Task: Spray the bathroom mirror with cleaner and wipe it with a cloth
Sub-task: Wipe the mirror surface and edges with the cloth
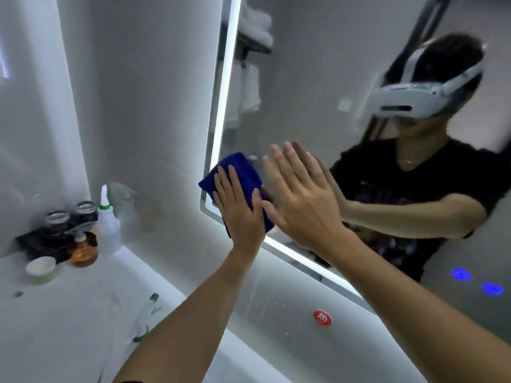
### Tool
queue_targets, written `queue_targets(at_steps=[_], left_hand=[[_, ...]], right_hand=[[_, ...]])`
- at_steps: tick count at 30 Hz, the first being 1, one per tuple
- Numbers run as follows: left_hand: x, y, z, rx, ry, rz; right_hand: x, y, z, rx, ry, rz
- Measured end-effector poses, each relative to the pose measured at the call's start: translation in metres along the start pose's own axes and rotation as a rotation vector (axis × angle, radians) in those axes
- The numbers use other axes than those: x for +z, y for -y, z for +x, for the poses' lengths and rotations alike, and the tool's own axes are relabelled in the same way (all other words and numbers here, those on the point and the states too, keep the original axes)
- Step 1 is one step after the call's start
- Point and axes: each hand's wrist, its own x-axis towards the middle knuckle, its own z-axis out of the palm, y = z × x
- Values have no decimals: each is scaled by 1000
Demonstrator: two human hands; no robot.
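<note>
The bathroom mirror (318, 78) has a lit strip along its left and bottom edges. My left hand (240, 211) lies flat on a folded blue cloth (235, 164) and presses it against the mirror's lower left corner. Just to the right of the cloth, my right hand (301, 200) rests palm-flat on the glass with its fingers spread and nothing in it. A white squeeze bottle with a green collar (108, 225) stands upright on the counter at the left, apart from both hands. The glass reflects a person with a headset.
On the white counter (69, 327) at the left sit a black tray with two glasses (58, 233), an amber bottle (84, 252) and a small white bowl (41, 266). A clear bottle with green parts (149, 310) is nearer. A red sticker (322, 318) is below the mirror.
</note>
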Motion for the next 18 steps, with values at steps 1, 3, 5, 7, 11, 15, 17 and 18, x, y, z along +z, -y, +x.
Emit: queue_targets(at_steps=[1,3,5,7,11,15,17,18], left_hand=[[0,12,-15,-32,24,20],[3,32,-41,-68,69,139],[9,41,-55,-73,81,328],[13,38,-56,-95,13,421],[21,22,-57,-24,-27,503],[32,-26,-68,128,-53,448],[35,-54,-76,197,-83,388],[35,-67,-80,226,-74,337]], right_hand=[[9,8,-9,-27,26,3],[23,22,-29,-88,54,10],[27,33,-45,-146,69,17],[22,36,-54,-158,59,35],[-1,21,-58,-80,-10,72],[-28,-9,-69,-17,-84,56],[-40,-26,-81,37,-106,29],[-46,-34,-87,65,-112,10]])
